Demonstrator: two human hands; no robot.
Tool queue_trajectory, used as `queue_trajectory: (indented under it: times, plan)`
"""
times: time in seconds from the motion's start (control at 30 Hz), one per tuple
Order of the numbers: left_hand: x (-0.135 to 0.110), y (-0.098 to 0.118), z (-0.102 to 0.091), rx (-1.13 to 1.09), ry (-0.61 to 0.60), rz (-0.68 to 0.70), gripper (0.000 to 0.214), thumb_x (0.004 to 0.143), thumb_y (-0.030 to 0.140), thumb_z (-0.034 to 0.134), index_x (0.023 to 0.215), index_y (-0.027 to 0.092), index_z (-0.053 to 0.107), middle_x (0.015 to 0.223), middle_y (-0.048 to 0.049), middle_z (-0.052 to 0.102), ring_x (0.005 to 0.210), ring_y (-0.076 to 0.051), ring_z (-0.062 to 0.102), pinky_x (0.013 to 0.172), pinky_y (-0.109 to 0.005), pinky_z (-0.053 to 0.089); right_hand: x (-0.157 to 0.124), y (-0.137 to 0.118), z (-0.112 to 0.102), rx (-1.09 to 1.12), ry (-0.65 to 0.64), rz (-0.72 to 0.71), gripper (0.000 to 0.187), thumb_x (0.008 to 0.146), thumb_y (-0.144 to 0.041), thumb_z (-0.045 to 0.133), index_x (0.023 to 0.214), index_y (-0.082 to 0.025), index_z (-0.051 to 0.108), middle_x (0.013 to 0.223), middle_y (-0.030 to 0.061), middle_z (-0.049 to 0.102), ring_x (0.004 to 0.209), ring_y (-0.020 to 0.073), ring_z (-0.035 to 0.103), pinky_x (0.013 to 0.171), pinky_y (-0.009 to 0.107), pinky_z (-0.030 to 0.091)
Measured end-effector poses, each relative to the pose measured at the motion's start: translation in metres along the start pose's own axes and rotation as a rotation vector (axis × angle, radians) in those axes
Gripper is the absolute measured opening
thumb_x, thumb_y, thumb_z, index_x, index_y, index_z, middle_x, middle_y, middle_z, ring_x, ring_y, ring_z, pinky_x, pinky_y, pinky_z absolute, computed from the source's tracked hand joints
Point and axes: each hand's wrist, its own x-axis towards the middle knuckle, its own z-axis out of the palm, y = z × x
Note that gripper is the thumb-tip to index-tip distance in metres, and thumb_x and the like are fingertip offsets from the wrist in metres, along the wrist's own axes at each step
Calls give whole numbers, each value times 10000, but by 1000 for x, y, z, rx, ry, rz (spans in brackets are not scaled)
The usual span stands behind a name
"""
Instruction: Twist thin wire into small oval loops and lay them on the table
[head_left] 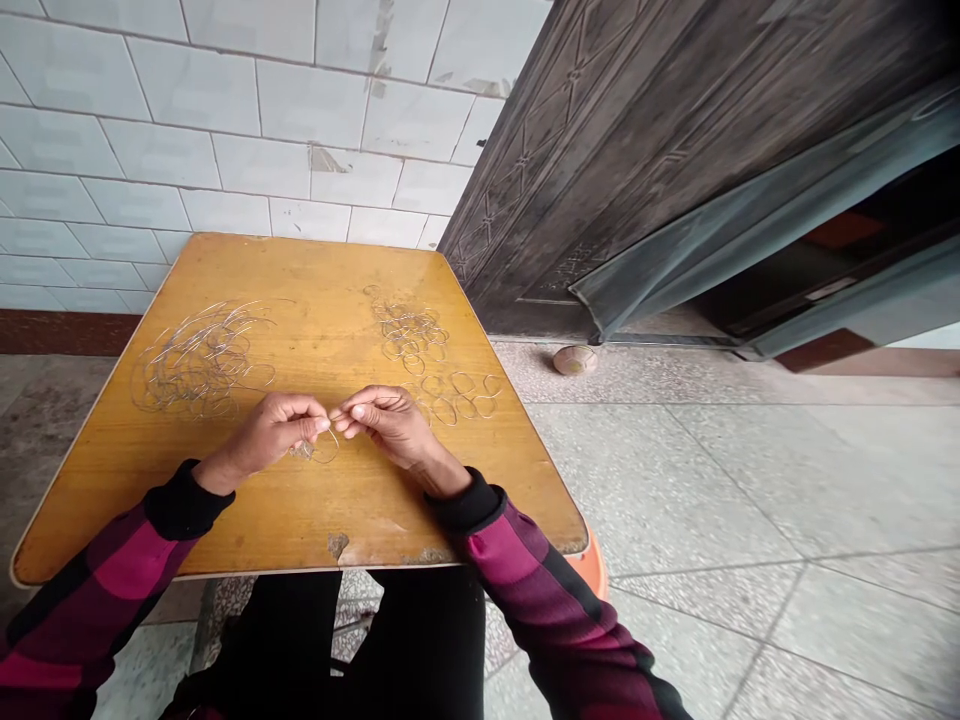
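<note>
Thin wire bent into a loop (335, 446) hangs between my two hands above the front half of the table. My left hand (281, 428) pinches it with thumb and forefinger. From the right, my right hand (384, 420) has its fingertips closed on the wire's other side, close to the left fingertips. A tangled pile of curved wire pieces (202, 360) lies beyond my left hand. Past my right hand lie several wire rings (411, 330), some heaped and some spread out singly. The exact wire ends are hidden by my fingers.
The yellow wooden table (322, 270) has a chipped front edge and stands against a white tiled wall (285, 130). To the right are a dark carved door (585, 150), a grey-green curtain (697, 240) and a round object (575, 360) on the floor. An orange stool (592, 565) shows under the table.
</note>
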Motion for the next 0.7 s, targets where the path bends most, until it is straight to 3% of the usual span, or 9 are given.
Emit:
queue_trajectory:
  times: [0.1,0.2,0.33,0.4,0.43,0.57,0.7]
  plan:
    - [2,-4,-2,-6,-53,-21,246,795,330,574,628,151,592,509,42,503,447,-70,416,453,-199,334,-3,-2,2,-88,-20,-44,194,703,-345,809,793,-189,738,762,24,752,651,115,700,623,238,579]
    - [5,-10,-2,-2,-27,2,209,800,324,583,700,150,643,589,20,559,492,-79,457,479,-200,373,-6,-1,6,-268,55,-191,143,747,-325,778,804,-200,740,744,13,734,649,115,680,661,266,577]
    - [6,-11,0,158,322,112,177,770,293,663,884,161,693,826,-31,623,617,-94,510,543,-204,410,-8,5,11,-493,240,-388,82,778,-308,754,821,-238,758,791,22,735,723,149,679,736,315,566]
    - [2,-8,3,193,454,107,178,773,289,673,902,168,686,816,-22,619,617,-93,506,550,-202,409,-8,6,11,-563,296,-446,75,798,-308,737,840,-252,761,838,33,741,785,172,683,785,350,561]
    - [0,-6,5,172,460,74,166,787,298,661,889,169,682,762,-9,609,587,-90,493,532,-201,400,-8,6,11,-589,318,-470,76,807,-312,727,845,-256,761,853,38,742,811,181,682,804,365,558]
    - [-5,-4,18,-70,250,-126,238,813,351,631,936,153,682,558,40,545,421,-68,416,414,-195,329,-8,6,12,-669,365,-568,70,830,-305,703,846,-265,757,875,43,730,850,193,668,826,382,548]
    - [-2,-6,29,-291,177,-191,225,791,343,657,831,124,693,524,25,563,406,-67,456,412,-193,363,-9,11,16,-711,327,-627,76,836,-276,698,878,-277,761,932,42,704,834,175,652,772,347,549]
